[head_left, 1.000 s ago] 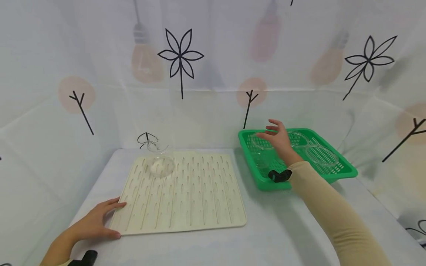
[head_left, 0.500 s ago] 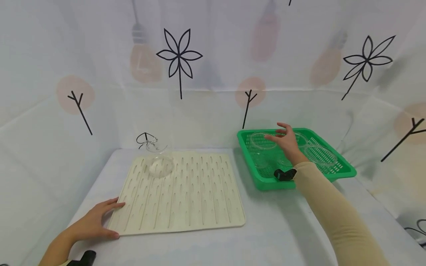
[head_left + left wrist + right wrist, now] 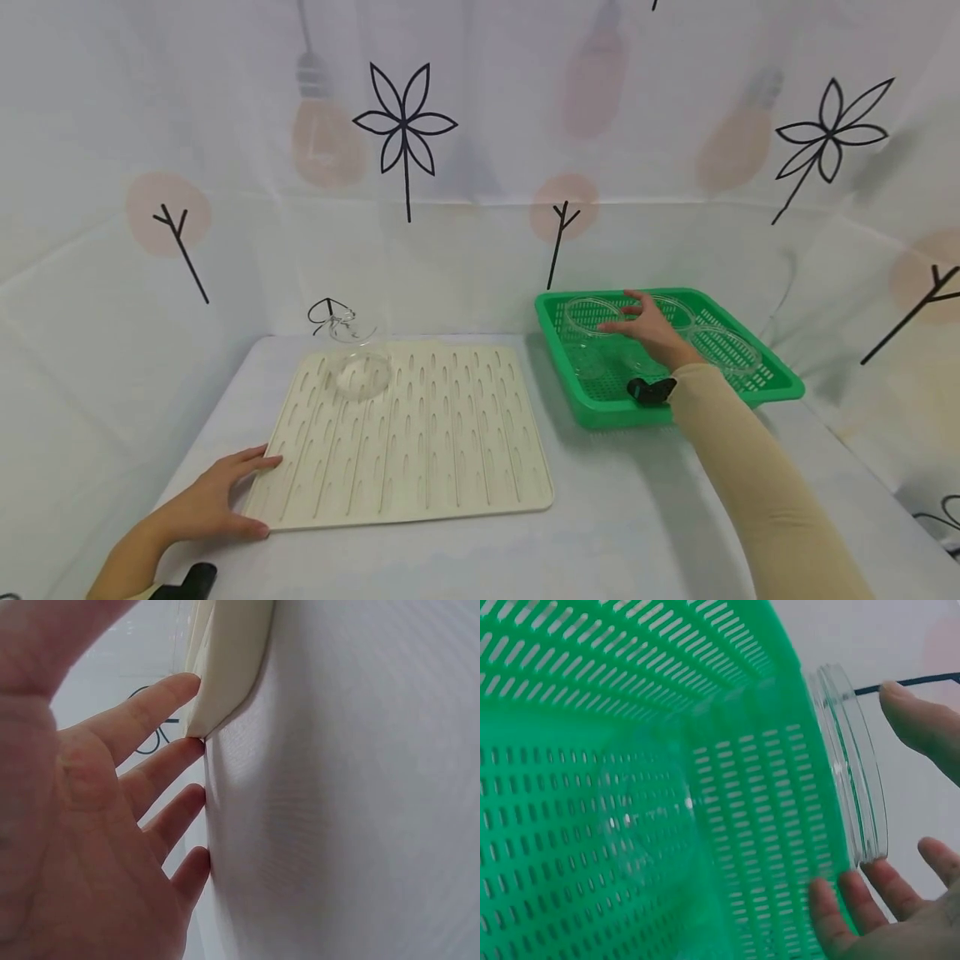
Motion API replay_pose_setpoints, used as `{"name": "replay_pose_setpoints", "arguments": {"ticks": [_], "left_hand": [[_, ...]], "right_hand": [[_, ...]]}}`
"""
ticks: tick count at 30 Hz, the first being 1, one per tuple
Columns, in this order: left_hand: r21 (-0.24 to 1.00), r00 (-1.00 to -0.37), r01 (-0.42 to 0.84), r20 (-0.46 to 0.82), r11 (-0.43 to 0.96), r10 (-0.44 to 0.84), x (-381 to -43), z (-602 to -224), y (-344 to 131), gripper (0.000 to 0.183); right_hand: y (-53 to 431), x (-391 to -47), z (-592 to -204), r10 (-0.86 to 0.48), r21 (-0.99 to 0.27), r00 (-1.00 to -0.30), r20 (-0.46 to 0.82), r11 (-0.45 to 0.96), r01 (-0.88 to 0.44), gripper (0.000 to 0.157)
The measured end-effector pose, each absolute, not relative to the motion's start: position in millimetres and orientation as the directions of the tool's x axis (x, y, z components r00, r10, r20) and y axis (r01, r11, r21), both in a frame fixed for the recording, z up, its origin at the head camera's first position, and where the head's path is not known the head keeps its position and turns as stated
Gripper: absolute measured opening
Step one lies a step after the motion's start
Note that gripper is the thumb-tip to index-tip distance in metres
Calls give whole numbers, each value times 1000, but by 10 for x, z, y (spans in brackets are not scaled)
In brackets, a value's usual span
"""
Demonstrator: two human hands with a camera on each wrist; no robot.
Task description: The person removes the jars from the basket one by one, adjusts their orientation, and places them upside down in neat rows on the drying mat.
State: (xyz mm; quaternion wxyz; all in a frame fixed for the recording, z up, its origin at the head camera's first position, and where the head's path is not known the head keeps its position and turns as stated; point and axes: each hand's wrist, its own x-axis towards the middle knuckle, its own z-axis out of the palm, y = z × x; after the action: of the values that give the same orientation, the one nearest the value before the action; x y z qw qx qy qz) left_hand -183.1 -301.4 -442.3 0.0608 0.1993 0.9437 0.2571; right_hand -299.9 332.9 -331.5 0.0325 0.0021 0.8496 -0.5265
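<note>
My left hand (image 3: 206,504) rests at the near left corner of a cream ridged mat (image 3: 450,450). Its fingers are extended, and in the left wrist view a fingertip touches the mat's edge (image 3: 232,671). Over a green plastic basket (image 3: 600,414) my right hand (image 3: 660,333) reaches with fingers spread. In the right wrist view a clear round vessel's rim (image 3: 855,769) sits between its thumb and fingers, close to the fingertips; contact is unclear. Several clear round vessels stand in the basket, among them one at left (image 3: 573,321) and one at right (image 3: 723,350).
Another clear round vessel (image 3: 363,377) stands on the mat's far left part. The white-covered table (image 3: 570,542) is backed by a printed white cloth (image 3: 480,258). The basket's raised perforated walls surround the vessels.
My right hand has moved slightly right and then lower over the basket, its fingers dropping toward the vessel rims. My left hand has stayed at the mat's corner.
</note>
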Motion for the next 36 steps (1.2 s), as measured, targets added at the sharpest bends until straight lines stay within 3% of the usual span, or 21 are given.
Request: {"name": "replay_pose_setpoints", "arguments": {"ticks": [11, 23, 36], "left_hand": [[553, -906, 360, 13, 752, 424, -1817, -4403, -3023, 88], [539, -912, 343, -4, 769, 409, -1829, -4414, -3006, 91], [547, -919, 319, -23, 774, 395, -1829, -4416, -3008, 91]], "right_hand": [[3422, -3038, -3416, -200, -855, -936, -290, 494, 160, 107], [3396, -3109, -3462, -176, -858, -946, -271, 491, 154, 102], [3254, -3137, -3428, -66, -894, -973, -222, 412, 176, 102]]}}
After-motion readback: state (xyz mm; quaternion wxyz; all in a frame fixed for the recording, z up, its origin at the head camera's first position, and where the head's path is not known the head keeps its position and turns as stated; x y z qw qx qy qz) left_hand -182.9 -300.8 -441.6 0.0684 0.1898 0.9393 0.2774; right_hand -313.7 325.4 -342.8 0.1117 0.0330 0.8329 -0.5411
